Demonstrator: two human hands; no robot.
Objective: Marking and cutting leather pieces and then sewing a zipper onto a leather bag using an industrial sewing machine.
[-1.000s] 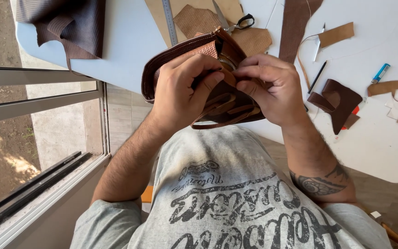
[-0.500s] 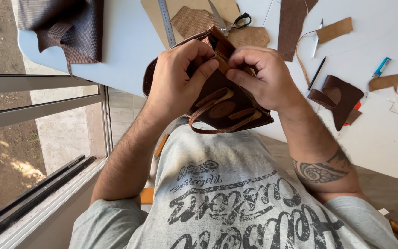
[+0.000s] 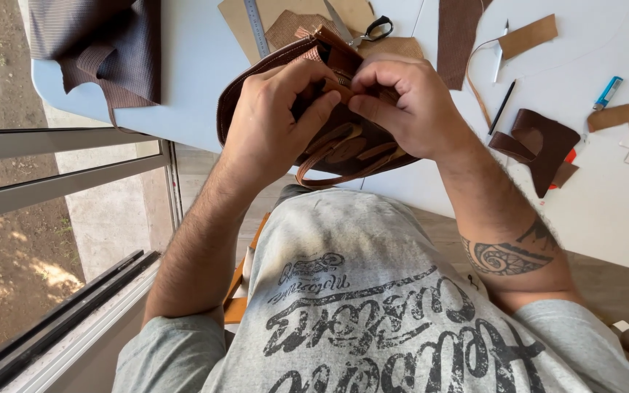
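Note:
A dark brown leather bag (image 3: 343,145) with tan straps rests at the near edge of the white table (image 3: 606,211), above my lap. My left hand (image 3: 271,120) grips its upper left side, thumb pressed toward the middle. My right hand (image 3: 409,102) pinches a small tan part at the bag's top opening, fingertips meeting those of the left hand. Both hands cover most of the bag's top.
On the table lie scissors (image 3: 362,30), a metal ruler (image 3: 256,25), tan and brown leather scraps (image 3: 540,142), a pen (image 3: 502,105), a blue lighter (image 3: 608,92) and dark folded fabric (image 3: 103,47). A window frame (image 3: 67,175) runs at left.
The view has shifted a little and the bag now sits slightly higher against the table edge. Both hands have kept their hold, with fingers working closer together at the top.

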